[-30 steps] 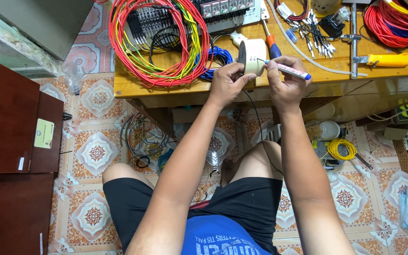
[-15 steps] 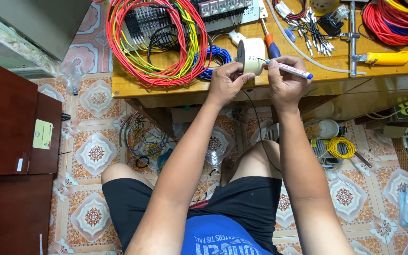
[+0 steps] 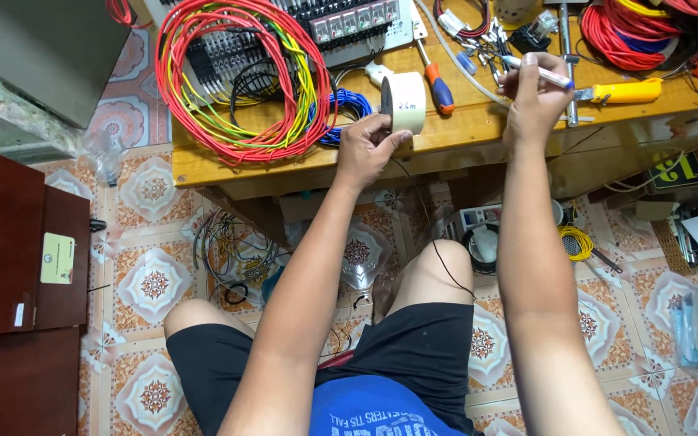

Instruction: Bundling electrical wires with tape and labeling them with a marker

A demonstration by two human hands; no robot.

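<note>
A seated person's left hand (image 3: 367,144) grips a roll of pale tape (image 3: 406,102) at the frame's upper centre, upright on the wooden surface (image 3: 462,129). The right hand (image 3: 533,101), upper right, fingers closed around a marker pen (image 3: 539,73), is well apart from the tape. Red wire coils (image 3: 236,81) lie upper left.

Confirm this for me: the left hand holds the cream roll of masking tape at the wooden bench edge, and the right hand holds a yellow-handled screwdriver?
Not quite. In the head view the right hand holds a white marker pen with a blue cap. The left hand does hold the cream roll of masking tape at the wooden bench edge.
</note>
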